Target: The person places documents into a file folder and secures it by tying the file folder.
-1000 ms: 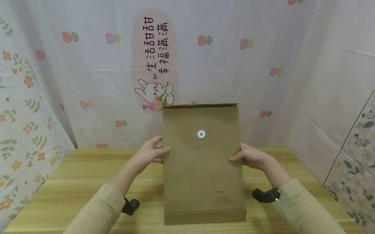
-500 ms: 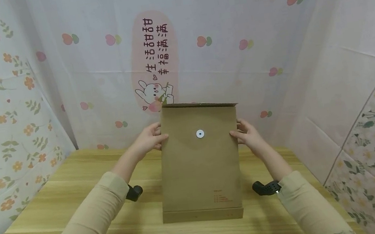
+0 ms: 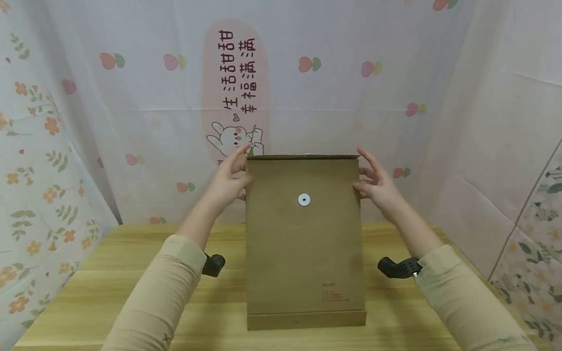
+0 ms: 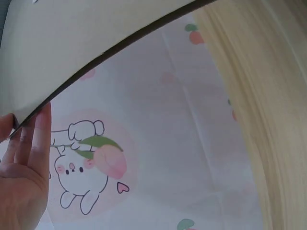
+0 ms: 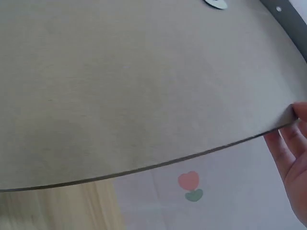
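Observation:
A brown kraft-paper document envelope (image 3: 304, 244) stands tilted above the wooden table, its front towards me. It has a round white button (image 3: 304, 200) on the upper part and small red print low on the right. Along its top runs a dark edge where the flap bends back. My left hand (image 3: 225, 186) pinches the left edge near the top, thumb in front and fingers partly hidden behind. On the opposite edge my right hand (image 3: 381, 190) pinches in the same way, index finger (image 5: 279, 152) behind the paper. Whether the bottom edge touches the table, I cannot tell.
The wooden table (image 3: 175, 346) stretches under both arms. Behind it hangs a pale curtain (image 3: 323, 13) with hearts, a printed rabbit and lettering. Floral cloths close off the left and right sides. A black wrist camera mount (image 3: 399, 267) sits on my right wrist.
Both hands have slid up the sides of the envelope towards its top corners, the right one farther. The envelope has stayed nearly in place.

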